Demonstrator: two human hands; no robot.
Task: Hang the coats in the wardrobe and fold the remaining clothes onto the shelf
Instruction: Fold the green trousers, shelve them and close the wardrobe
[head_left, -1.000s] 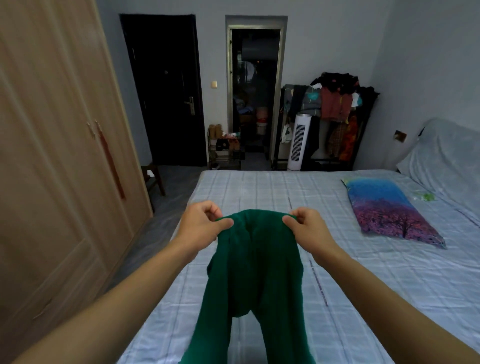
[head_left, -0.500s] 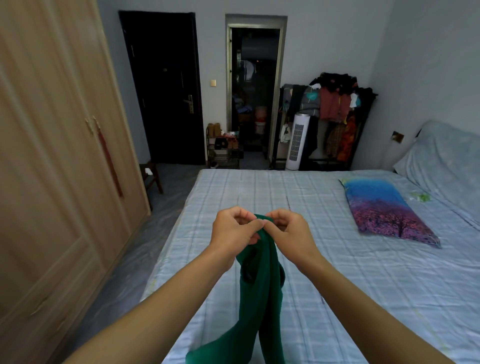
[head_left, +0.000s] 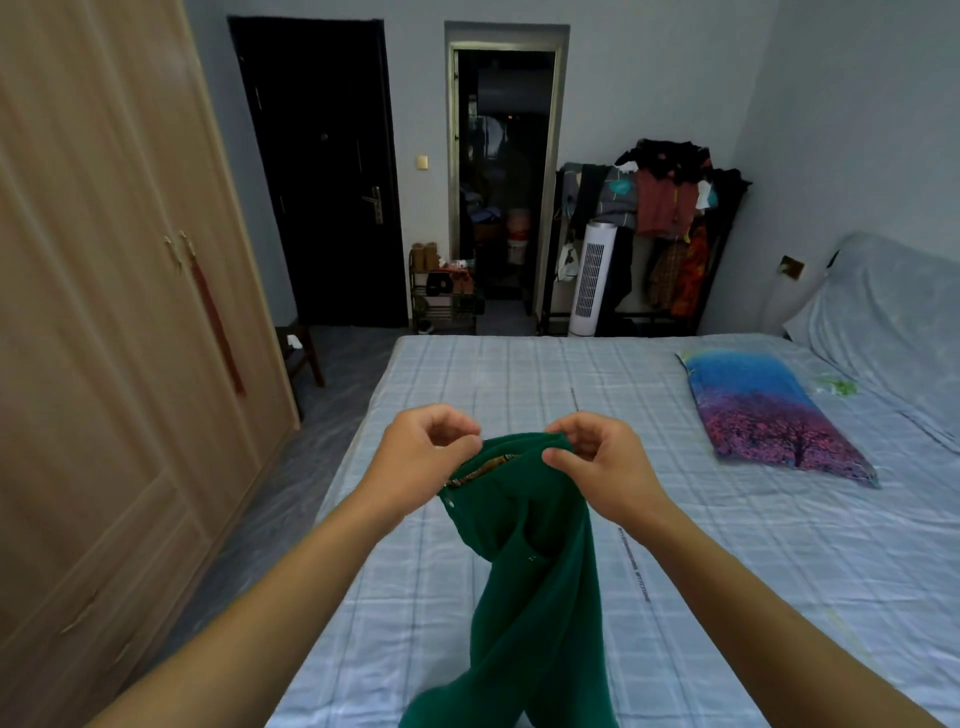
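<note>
As the hands parted again | left hand (head_left: 415, 462) and right hand (head_left: 605, 467) each pinched the green garment (head_left: 530, 571) top edge | fold was underway over the bed (head_left: 727, 571)

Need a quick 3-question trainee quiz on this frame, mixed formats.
1. True or false: the wardrobe doors are open.
2. The green garment is held by: A) the left hand only B) the right hand only C) both hands.
3. Fill in: the pillow with a tree print lies on the ____.

Key: 1 false; 2 C, each grip pinches the top edge; 3 bed.
</note>
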